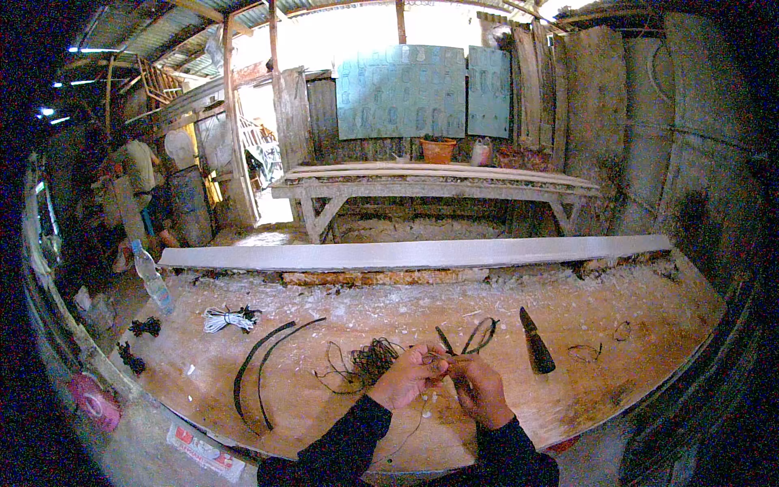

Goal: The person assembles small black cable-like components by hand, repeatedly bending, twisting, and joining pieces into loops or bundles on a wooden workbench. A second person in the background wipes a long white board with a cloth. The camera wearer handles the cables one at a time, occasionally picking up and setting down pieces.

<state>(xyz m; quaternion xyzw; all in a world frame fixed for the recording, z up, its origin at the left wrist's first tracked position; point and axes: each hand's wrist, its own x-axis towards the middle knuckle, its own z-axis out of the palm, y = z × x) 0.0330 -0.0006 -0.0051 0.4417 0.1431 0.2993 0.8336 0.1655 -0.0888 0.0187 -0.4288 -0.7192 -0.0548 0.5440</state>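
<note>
Over the middle of the wooden work table point(324, 406), my left hand point(412, 377) and my right hand point(479, 390) meet, fingertips pinched together. Between them they hold a thin dark cord point(483, 334), part of which rises in a loop beyond my fingers. A fine strand trails down toward the table's near edge. The exact spot where my fingertips grip is too small to make out. Just left of my left hand lies a loose tangle of thin dark cord point(372, 361). A dark tapered tool point(535, 345), perhaps a sheathed knife, rests right of my right hand.
Two curved black strips point(264, 357) and a white cord bundle point(230, 320) lie to the left, near small black bundles point(146, 327) and a clear bottle point(152, 280). A long white board point(414, 253) borders the far side. A person point(142, 170) is at the far left.
</note>
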